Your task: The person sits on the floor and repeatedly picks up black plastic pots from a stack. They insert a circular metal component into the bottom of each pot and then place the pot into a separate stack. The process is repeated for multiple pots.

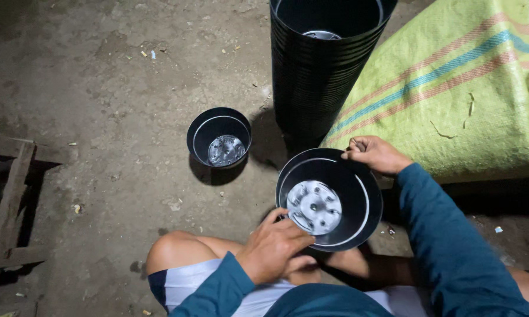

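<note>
A black plastic pot (358, 194) with a pale perforated bottom is tilted toward me above my lap. My left hand (273, 246) grips its near rim, fingers curled over the edge. My right hand (375, 154) pinches the far rim at the upper right. A second black pot (219, 138) of the same kind stands upright on the ground to the left, apart from both hands.
A tall stack of nested black pots (317, 64) stands behind the held pot. A yellow-green woven sack (452, 88) with coloured stripes lies at the right. Wooden planks (9, 205) sit at the left edge. The dirt floor (100, 88) carries small litter.
</note>
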